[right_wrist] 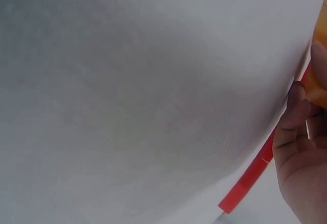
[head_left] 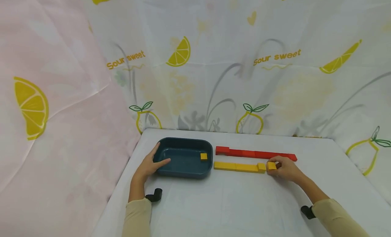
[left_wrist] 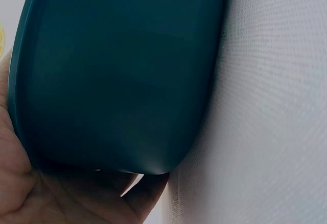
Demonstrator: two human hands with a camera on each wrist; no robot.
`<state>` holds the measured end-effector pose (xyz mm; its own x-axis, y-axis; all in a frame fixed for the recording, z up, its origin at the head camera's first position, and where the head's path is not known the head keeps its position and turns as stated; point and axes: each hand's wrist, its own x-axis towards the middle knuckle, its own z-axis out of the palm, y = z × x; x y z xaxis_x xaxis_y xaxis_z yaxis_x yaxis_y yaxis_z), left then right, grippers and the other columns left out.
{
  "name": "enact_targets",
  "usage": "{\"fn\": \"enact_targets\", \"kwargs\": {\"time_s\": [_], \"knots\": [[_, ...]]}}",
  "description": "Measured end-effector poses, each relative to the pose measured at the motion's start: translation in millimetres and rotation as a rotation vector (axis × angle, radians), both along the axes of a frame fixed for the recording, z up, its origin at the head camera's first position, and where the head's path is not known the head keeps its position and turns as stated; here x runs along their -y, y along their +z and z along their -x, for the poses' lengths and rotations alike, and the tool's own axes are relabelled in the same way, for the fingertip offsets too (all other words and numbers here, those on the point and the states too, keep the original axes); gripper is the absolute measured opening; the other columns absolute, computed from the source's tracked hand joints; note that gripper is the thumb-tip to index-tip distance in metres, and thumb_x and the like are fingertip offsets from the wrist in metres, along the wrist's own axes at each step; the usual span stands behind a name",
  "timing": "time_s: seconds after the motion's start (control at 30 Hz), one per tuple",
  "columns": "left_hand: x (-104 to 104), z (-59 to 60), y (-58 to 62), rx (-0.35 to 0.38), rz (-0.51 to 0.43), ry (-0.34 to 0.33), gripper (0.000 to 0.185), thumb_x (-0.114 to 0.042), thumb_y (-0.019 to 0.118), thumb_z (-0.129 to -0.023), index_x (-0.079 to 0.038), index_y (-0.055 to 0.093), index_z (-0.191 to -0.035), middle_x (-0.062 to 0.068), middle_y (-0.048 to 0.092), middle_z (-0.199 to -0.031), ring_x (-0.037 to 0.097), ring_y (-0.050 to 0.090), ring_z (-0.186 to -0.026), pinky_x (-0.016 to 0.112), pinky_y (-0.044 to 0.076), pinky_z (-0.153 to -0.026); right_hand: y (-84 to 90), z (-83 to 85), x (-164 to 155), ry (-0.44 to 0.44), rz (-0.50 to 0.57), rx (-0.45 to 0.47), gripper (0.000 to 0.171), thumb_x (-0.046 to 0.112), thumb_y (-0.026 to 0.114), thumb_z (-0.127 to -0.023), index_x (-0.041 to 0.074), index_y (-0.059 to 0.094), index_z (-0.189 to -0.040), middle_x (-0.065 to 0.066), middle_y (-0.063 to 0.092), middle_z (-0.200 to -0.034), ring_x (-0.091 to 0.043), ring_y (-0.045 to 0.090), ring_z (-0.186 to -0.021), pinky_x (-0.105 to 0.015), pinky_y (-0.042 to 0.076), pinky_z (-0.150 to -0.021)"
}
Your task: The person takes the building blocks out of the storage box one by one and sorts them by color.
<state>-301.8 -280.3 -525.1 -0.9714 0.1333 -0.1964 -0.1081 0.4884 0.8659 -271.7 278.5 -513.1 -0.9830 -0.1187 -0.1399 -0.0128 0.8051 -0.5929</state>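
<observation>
- Head view: the left hand (head_left: 150, 165) rests on the left end of a dark teal tray (head_left: 183, 172), a smooth rounded-rectangle dish. The fingers lie fairly straight over the rim, the thumb reaching inward.
- One small yellow cube (head_left: 203, 157) sits inside the tray near its right wall.
- To the right of the tray, a row of yellow blocks (head_left: 239, 167) lies end to end on the table (head_left: 232, 203), which is covered in a white, faintly textured cloth.
- The right hand (head_left: 285, 169) pinches a yellow block (head_left: 271, 166) at the right end of that row, just beside the last block; whether the two blocks touch cannot be told.
- Behind the yellow row runs a longer row of red blocks (head_left: 255, 153), parallel and apart from it.
- A thin, creased curtain (head_left: 232, 60) printed with lemons hangs behind the table.
- Left wrist view: the tray's (left_wrist: 117, 76) glossy curved outer wall fills the picture, the palm (left_wrist: 61, 198) pressed against its lower edge, beside the finely woven cloth (left_wrist: 276, 106).
- Right wrist view: the picture is blurred; the curled fingers (right_wrist: 299, 147) hold the yellow block (right_wrist: 321, 55) at the right edge, with the red row (right_wrist: 250, 178) slanting below on the plain cloth (right_wrist: 127, 96).
</observation>
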Motion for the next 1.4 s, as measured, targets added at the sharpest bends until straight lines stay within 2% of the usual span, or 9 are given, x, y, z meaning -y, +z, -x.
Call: {"fn": "enact_targets", "kwargs": {"time_s": [0.1,0.23,0.47,0.77,1.03,1.4], "knots": [[-0.8,0.0,-0.5,0.001,0.000,-0.002,0.105,-0.052,0.074,-0.083,-0.036,0.004,-0.159,0.010,0.003,-0.168,0.040,0.001,-0.153,0.066,0.014,-0.118,-1.1,-0.6,1.1,0.032,-0.022,-0.024,0.044,0.020,0.084,-0.077,0.003,0.068,-0.114,-0.009,0.064,-0.099,-0.021,0.055,-0.084,-0.024,0.051,-0.065],[-1.0,-0.5,-0.6,0.007,-0.006,0.006,0.105,-0.053,0.074,-0.083,-0.037,0.004,-0.159,0.009,0.003,-0.168,0.039,0.001,-0.153,0.066,0.014,-0.118,-3.4,-1.5,1.7,0.059,-0.041,-0.043,0.042,0.022,0.084,-0.077,0.004,0.070,-0.112,-0.004,0.063,-0.093,-0.019,0.051,-0.082,-0.023,0.047,-0.062],[1.1,-0.8,1.4,-0.024,0.054,-0.014,0.103,-0.057,0.071,-0.084,-0.035,0.003,-0.160,0.011,0.005,-0.168,0.041,0.004,-0.153,0.067,0.014,-0.118,-4.8,3.2,1.4,0.090,-0.015,-0.013,0.038,0.019,0.083,-0.079,0.005,0.068,-0.111,-0.005,0.064,-0.100,-0.020,0.054,-0.088,-0.022,0.051,-0.069],[0.1,-1.0,1.6,0.001,0.023,-0.002,0.105,-0.054,0.073,-0.084,-0.035,0.004,-0.160,0.012,0.004,-0.168,0.041,0.002,-0.153,0.066,0.013,-0.118,-4.7,5.2,4.2,0.093,0.006,0.019,0.041,0.015,0.082,-0.079,0.003,0.066,-0.114,-0.009,0.063,-0.105,-0.022,0.054,-0.090,-0.024,0.053,-0.074],[-0.2,-0.5,0.7,-0.004,0.024,-0.005,0.104,-0.054,0.072,-0.084,-0.036,0.003,-0.159,0.011,0.004,-0.168,0.040,0.002,-0.153,0.066,0.013,-0.119,-2.7,4.3,7.7,0.092,0.019,0.006,0.041,0.015,0.082,-0.079,0.004,0.065,-0.115,-0.010,0.063,-0.110,-0.022,0.055,-0.092,-0.031,0.056,-0.078],[0.0,0.6,0.4,-0.003,0.035,-0.011,0.104,-0.055,0.072,-0.084,-0.035,0.003,-0.159,0.011,0.004,-0.168,0.040,0.003,-0.153,0.066,0.013,-0.118,-5.2,3.3,7.7,0.083,0.019,0.009,0.042,0.013,0.082,-0.079,0.003,0.064,-0.115,-0.010,0.062,-0.110,-0.022,0.054,-0.092,-0.031,0.055,-0.079]]}}
